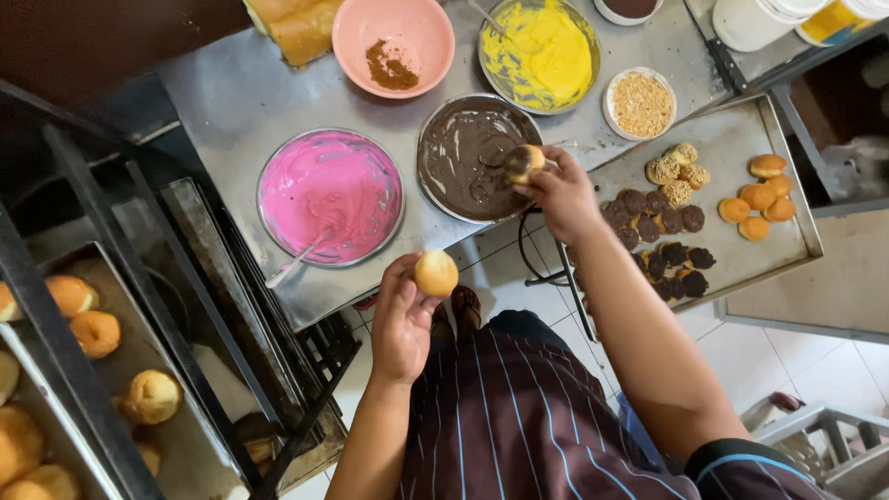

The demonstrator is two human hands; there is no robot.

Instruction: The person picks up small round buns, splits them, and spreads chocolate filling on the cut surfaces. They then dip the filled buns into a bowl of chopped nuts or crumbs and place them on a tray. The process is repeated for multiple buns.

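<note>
My left hand [402, 319] holds a plain golden donut [436, 273] near the front edge of the steel table [231, 102]. Over the bowl of chocolate glaze [463, 148], my right hand [560, 192] grips a second donut [524, 162] with chocolate on its side. Left of that bowl stands a bowl of pink glaze [343, 185] with a spoon [298, 262] in it. A metal tray [741, 139] to the right carries chocolate-coated, nut-topped and plain donuts.
A yellow glaze bowl [542, 51], a pink bowl of brown crumbs [394, 42] and a small bowl of chopped nuts [641, 102] stand at the back. A rack at left holds trays of plain donuts [93, 329]. White tiled floor lies below.
</note>
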